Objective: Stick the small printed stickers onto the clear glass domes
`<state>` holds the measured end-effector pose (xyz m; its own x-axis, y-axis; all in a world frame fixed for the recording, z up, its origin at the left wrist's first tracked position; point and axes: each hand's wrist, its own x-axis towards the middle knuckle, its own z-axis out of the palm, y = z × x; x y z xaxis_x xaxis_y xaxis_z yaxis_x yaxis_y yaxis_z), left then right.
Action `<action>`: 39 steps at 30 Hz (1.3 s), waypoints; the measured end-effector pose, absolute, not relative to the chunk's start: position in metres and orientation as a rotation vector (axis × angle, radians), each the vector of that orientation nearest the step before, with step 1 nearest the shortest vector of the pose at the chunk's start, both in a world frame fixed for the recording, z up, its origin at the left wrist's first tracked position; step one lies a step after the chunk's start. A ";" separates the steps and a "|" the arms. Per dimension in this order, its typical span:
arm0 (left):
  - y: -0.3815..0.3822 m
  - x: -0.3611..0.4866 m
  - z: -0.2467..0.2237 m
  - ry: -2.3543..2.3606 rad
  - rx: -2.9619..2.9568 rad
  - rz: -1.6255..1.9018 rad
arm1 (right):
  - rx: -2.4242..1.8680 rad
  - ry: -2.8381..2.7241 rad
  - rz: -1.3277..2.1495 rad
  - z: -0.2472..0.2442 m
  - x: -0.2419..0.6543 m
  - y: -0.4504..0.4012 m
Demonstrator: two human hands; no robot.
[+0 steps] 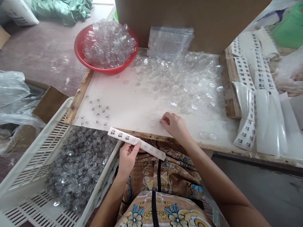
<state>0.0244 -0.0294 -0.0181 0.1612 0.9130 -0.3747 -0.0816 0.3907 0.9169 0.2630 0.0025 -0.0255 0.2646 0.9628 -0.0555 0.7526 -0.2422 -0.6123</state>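
My left hand (127,156) pinches a narrow white sticker strip (120,135) over my lap, at the board's front edge. Small dark printed figures show on the strip's left part. My right hand (174,126) is closed above the white board (132,107), its fingertips pressed together around something small and dark that I cannot make out. Clear round pieces (180,82) are scattered over the back and right of the board. Several clear pieces with small printed figures (98,122) lie at its left end. Two clear discs (208,135) sit right of my right hand.
A red bowl (81,60) heaped with clear pieces stands at the back left. A white basket (26,176) of printed pieces is at lower left. Sticker strips (247,129) hang over the wooden edge at right. A cardboard box (201,19) and plastic bag (169,41) are behind.
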 end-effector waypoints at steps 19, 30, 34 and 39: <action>-0.032 0.019 -0.023 1.217 0.927 0.885 | -1.806 -1.534 1.039 -0.007 0.212 0.001; -0.034 0.024 -0.025 1.160 1.100 0.822 | -1.418 -1.629 1.072 0.020 0.161 -0.003; -0.038 0.021 -0.030 1.197 1.121 0.789 | -1.510 -1.704 0.791 0.007 0.148 -0.018; -0.040 0.021 -0.032 1.209 1.105 0.818 | -1.467 -1.760 0.594 -0.006 0.143 -0.032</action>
